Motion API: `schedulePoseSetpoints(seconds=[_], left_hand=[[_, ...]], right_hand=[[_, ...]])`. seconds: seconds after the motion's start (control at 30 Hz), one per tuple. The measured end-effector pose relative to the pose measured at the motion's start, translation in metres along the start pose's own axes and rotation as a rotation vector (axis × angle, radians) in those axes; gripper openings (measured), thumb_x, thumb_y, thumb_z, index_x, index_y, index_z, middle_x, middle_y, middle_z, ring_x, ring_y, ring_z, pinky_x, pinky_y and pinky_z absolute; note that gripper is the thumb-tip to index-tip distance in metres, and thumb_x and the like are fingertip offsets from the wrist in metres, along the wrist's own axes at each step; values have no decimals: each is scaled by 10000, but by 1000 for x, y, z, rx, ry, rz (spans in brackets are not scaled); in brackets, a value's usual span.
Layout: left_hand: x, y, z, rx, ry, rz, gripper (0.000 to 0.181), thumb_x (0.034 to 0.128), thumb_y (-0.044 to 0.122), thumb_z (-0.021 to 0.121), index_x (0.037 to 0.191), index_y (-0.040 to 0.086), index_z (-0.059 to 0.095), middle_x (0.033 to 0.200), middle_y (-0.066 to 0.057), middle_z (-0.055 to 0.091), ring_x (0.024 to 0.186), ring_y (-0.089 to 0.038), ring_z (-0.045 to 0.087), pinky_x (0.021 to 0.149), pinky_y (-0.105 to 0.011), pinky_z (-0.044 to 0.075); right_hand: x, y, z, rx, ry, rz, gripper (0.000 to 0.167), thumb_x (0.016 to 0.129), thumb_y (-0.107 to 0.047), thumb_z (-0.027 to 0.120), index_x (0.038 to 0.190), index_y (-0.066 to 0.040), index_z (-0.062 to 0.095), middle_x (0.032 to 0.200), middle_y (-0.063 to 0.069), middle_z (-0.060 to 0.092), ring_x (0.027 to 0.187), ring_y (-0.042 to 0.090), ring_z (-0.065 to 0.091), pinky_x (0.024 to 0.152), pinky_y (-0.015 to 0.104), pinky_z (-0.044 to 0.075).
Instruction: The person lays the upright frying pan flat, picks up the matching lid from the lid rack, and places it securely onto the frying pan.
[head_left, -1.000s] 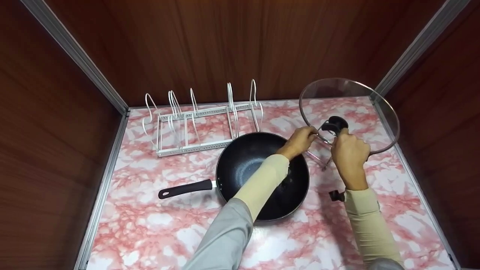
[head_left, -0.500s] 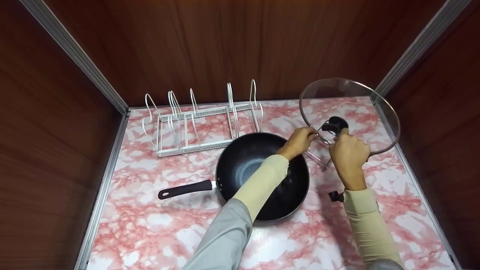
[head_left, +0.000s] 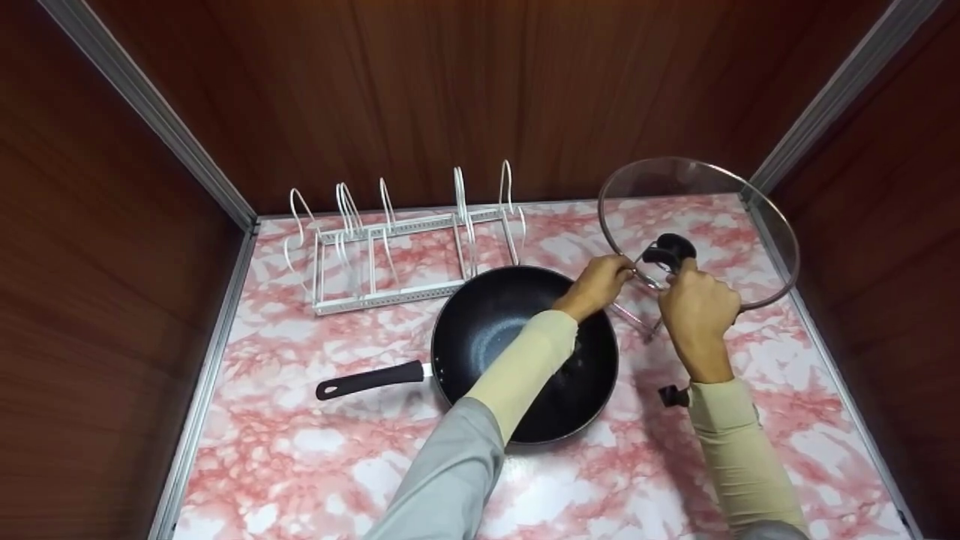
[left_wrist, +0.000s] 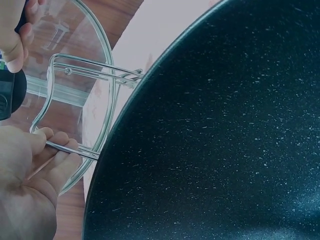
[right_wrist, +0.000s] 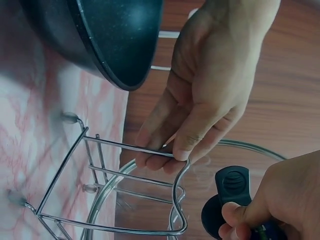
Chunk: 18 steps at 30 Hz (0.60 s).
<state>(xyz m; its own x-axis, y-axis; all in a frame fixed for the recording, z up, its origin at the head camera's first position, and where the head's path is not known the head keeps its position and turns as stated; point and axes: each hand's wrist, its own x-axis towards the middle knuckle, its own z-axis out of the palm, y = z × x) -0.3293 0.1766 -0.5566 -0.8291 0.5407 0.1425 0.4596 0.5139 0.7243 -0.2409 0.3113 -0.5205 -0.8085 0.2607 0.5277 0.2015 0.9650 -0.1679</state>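
A clear glass lid [head_left: 720,217] with a metal rim stands tilted up at the right of the table. My right hand [head_left: 699,311] grips its black handle [head_left: 675,246]. With thumb and fingers, my left hand [head_left: 600,281] pinches the top wire of a small metal wire stand [right_wrist: 112,228]. The lid's rim sits within the stand's wires, and most of the stand is hidden in the head view. Beneath my left forearm lies a black wok [head_left: 487,330], its handle [head_left: 371,379] pointing left.
A white wire rack [head_left: 390,296] with several upright loops stands at the back left, close behind the wok. Brown wood-grain panels [head_left: 480,97] enclose the back and both sides. The tabletop [head_left: 315,465] has a red and white marbled pattern.
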Motion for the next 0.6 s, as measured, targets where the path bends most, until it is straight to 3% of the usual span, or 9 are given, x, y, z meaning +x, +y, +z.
schedulePoseSetpoints(seconds=[0.6], left_hand=[[-1,1,0,33,-8,-4,220,1076,119,604,1184,32,775,1208,-85,784,1154,-187,727,1008,-206,531]], right_hand=[[-2,3,0,-4,23,1,242,885,-185,782,948,30,690,713,313,696,612,589,661,485,663,471]])
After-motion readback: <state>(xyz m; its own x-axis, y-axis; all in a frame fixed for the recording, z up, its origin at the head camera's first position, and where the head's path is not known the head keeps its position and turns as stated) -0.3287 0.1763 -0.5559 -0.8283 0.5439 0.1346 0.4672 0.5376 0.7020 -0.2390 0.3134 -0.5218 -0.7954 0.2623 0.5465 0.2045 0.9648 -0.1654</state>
